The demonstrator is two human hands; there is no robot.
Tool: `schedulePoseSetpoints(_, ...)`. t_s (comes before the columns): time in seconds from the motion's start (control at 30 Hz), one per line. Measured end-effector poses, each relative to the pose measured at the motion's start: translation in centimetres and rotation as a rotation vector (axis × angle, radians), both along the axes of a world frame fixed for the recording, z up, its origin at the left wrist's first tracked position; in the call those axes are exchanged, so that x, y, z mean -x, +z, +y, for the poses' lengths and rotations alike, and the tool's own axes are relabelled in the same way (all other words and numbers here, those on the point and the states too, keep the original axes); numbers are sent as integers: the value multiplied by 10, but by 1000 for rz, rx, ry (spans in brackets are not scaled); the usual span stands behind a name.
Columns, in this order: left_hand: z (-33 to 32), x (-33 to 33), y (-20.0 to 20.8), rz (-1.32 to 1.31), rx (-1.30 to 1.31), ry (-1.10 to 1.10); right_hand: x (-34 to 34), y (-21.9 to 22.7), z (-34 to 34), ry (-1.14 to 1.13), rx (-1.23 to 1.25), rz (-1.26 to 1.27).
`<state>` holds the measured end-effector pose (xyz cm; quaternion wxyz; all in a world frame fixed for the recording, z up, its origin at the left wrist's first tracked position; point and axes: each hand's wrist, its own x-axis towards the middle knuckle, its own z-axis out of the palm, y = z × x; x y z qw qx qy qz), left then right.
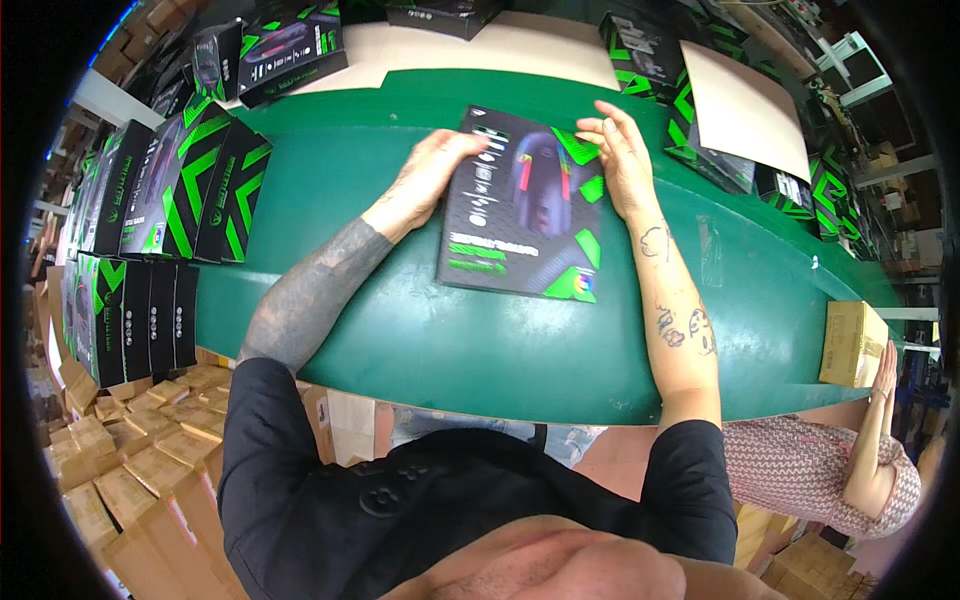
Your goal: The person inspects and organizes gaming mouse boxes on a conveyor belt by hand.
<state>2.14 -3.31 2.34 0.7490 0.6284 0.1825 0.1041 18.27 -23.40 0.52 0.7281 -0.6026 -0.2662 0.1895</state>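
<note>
A black and green computer mouse box [520,205] is in front of me over the green table, its printed front facing up and slightly blurred. My left hand [432,172] grips its left edge, with the thumb over the front and the other fingers hidden behind the edge. Beside the upper right edge is my right hand [622,160], its fingers apart and curved toward the box; whether it touches the box I cannot tell.
Matching boxes are stacked at the left [185,185], and more boxes [290,50] stand along the far side. A cardboard sheet [745,110] lies over boxes at the far right. Near a co-worker's hand [885,370] is a small brown carton [852,345]. Brown cartons [150,450] fill the lower left.
</note>
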Motion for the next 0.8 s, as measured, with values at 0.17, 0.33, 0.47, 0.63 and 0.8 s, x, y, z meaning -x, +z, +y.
schedulePoseSetpoints(0.17,39,-11,18,-462,313,463,-3,0,11,-20,-80,102)
schedulePoseSetpoints(0.33,29,-15,-19,-346,-300,9,-3,4,15,-67,164,-216)
schedulePoseSetpoints(0.47,8,-6,1,-320,-1186,-265,-12,21,-6,-678,775,-1171)
schedulePoseSetpoints(0.63,13,-7,-4,-274,-930,-236,-46,29,-46,-843,1238,-1305)
schedulePoseSetpoints(0.8,13,-2,-4,-307,-889,-276,-75,72,-82,-822,1155,-1474)
